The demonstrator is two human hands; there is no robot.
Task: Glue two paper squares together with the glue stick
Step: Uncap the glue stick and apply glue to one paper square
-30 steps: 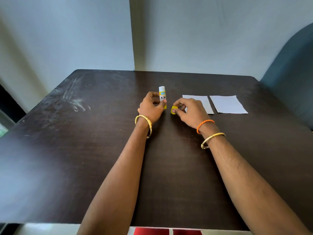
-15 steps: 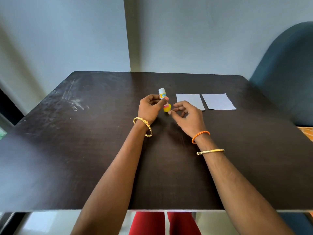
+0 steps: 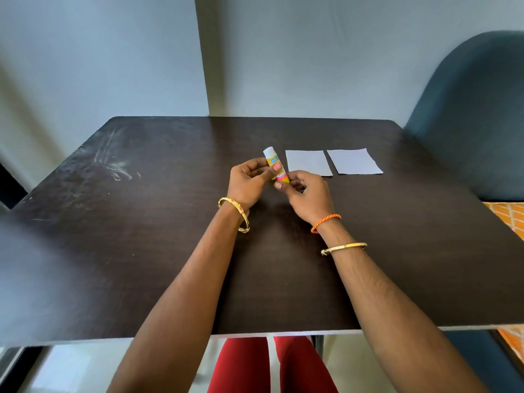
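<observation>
Red-clad knees showed under the near edge of the dark table. Above its middle, the left hand gripped the glue stick, which tilted with its white end up. The right hand pinched the stick's yellow bottom end. Just behind lay two paper squares, flat, side by side, not touching. Pale scuff marks smeared the far left of the table. A blue chair stood at the right, before grey walls.

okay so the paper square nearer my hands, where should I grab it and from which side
Take the nearer paper square by its front right corner, coming from your right hand. It lies flat on the table, so slide a fingertip under that free corner, clear of the other paper square.
</observation>
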